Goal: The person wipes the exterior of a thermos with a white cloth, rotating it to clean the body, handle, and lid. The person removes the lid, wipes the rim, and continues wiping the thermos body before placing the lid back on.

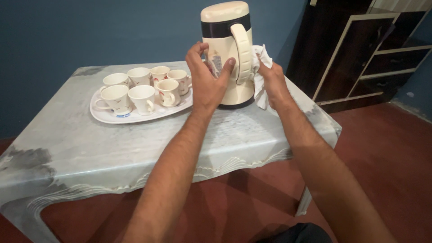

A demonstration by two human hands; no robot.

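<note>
A cream flask [227,54] is steadied and wiped at the back of a grey table [81,148].

The left hand [206,74] is spread open against its front; a white cloth [262,72] is gripped by the right hand [272,81] against its side. Pushed hard, the tall flask could be tipped toward the tray [101,114] of cups [141,87].

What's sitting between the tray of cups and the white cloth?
The cream flask stands between the tray and the cloth, with the left hand on its near side, in the head view.
</note>
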